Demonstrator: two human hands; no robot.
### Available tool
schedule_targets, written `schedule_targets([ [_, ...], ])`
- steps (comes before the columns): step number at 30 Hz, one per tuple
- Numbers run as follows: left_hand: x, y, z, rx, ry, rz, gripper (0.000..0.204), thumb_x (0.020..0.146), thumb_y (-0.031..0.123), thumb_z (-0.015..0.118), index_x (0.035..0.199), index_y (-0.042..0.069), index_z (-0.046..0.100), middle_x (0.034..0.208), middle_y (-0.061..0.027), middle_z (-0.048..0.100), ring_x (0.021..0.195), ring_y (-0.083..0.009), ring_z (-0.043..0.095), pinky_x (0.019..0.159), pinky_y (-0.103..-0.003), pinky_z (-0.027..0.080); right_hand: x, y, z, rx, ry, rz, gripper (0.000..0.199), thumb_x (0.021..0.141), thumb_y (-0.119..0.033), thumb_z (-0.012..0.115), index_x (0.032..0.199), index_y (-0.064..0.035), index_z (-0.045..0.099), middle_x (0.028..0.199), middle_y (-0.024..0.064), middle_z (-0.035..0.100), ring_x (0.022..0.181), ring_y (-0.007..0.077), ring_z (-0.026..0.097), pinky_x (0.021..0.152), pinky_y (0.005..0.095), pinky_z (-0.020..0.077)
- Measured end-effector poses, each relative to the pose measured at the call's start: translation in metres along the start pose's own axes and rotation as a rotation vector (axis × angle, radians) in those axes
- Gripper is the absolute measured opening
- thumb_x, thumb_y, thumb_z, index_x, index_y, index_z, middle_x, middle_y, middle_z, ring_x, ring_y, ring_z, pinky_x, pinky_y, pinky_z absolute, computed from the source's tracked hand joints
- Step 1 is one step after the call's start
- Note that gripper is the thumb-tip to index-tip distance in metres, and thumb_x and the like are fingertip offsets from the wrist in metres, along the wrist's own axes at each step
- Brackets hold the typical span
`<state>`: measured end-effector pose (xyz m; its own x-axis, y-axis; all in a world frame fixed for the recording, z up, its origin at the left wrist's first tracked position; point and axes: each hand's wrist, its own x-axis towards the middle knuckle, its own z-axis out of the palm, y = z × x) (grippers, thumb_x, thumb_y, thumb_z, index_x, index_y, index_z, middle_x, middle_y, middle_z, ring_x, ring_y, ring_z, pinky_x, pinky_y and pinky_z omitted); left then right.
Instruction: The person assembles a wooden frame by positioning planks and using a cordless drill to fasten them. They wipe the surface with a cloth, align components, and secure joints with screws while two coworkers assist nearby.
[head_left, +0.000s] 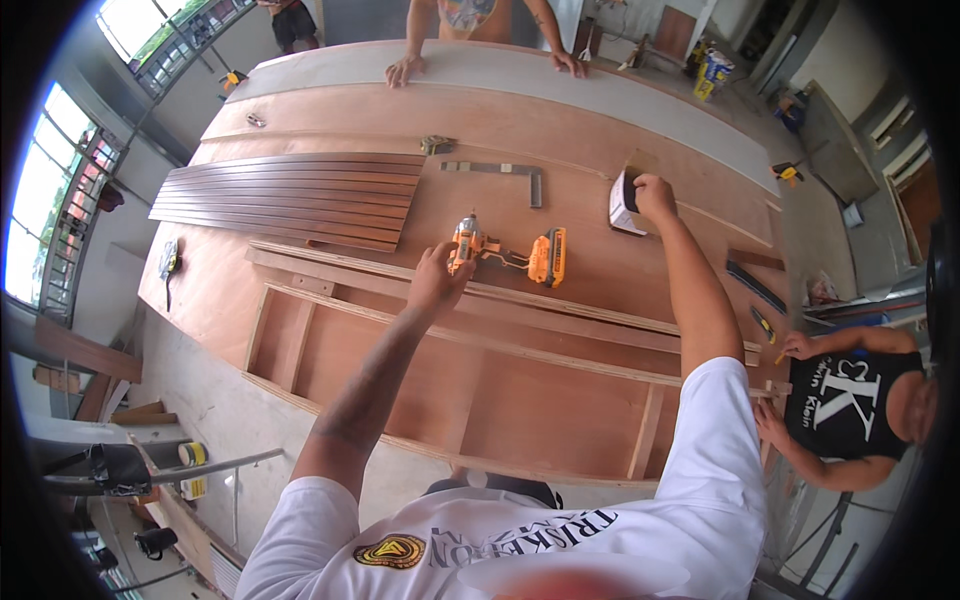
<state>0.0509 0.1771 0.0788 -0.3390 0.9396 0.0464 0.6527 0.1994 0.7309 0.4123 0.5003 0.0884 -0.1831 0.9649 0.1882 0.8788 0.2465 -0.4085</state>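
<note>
Left hand (436, 277) is laid on the grip end of the yellow cordless impact driver (507, 251), which lies on the plywood sheet (330, 110); fingers not seen closed. Right hand (654, 195) is clamped on a small white-and-black box (622, 204).

Cordless drill (505, 252): yellow and black, lying on its side on the brown plywood sheet, just above a pale timber strip. Nose end to the left, yellow battery block to the right, dark handle between. Left hand (437, 277) rests on the nose end, fingers over it.

Small box (625, 203): white face, dark side, standing tilted on the plywood, well right of the drill. Right hand (655, 196) grips its top right edge, fingers curled around.
</note>
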Motion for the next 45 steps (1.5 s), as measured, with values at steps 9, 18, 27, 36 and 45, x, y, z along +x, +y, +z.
schedule_targets([
  [9,0.085,-0.016,0.059,0.095,-0.030,-0.451,0.094,0.067,0.055,0.089,0.127,-0.009,0.056,0.114,-0.0226,0.069,0.099,-0.0306,0.071,0.082,-0.039,0.058,0.044,0.021,0.055,-0.289,-0.323,0.071,0.029,0.095,-0.009,0.051,0.116,-0.0003,0.069,0.127,0.0248,0.066,0.120,0.0403,0.063,0.098,0.0506,0.0524],
  [18,0.087,0.005,0.039,-0.506,-0.238,-0.720,0.043,0.074,0.024,0.090,0.101,-0.002,0.070,0.093,-0.0107,0.072,0.073,-0.0168,0.071,0.065,-0.032,0.057,0.046,0.016,0.063,-0.320,-0.329,0.110,0.033,0.099,-0.012,0.044,0.115,-0.0005,0.070,0.127,0.0253,0.066,0.118,0.0404,0.065,0.098,0.0507,0.0532],
  [27,0.044,0.065,0.007,-0.300,-0.077,-0.335,0.064,0.066,0.023,0.092,0.112,-0.001,0.054,0.102,-0.0137,0.066,0.088,-0.0175,0.069,0.070,-0.032,0.057,0.038,0.018,0.037,-0.258,-0.184,0.021,0.023,0.092,-0.005,0.052,0.109,0.0016,0.067,0.122,0.0269,0.067,0.114,0.0431,0.065,0.098,0.0496,0.0531],
  [36,-0.071,0.129,-0.098,-0.282,0.010,0.070,0.060,0.071,0.022,0.089,0.113,0.004,0.051,0.103,-0.0160,0.069,0.096,-0.0281,0.071,0.080,-0.041,0.056,-0.120,-0.080,-0.073,1.448,0.043,0.310,0.006,0.098,-0.013,0.064,0.103,-0.0096,0.065,0.087,0.0028,0.068,0.077,0.0139,0.070,0.064,0.0254,0.0558],
  [45,-0.191,0.146,-0.083,-0.246,-0.138,0.369,0.059,0.070,0.022,0.089,0.114,0.009,0.053,0.101,-0.0163,0.069,0.093,-0.0374,0.070,0.076,-0.046,0.055,-0.388,-0.241,-0.156,1.703,0.110,0.063,0.014,0.098,-0.007,0.066,0.112,-0.0049,0.065,0.102,0.0107,0.073,0.095,0.0188,0.069,0.087,0.0314,0.0558],
])
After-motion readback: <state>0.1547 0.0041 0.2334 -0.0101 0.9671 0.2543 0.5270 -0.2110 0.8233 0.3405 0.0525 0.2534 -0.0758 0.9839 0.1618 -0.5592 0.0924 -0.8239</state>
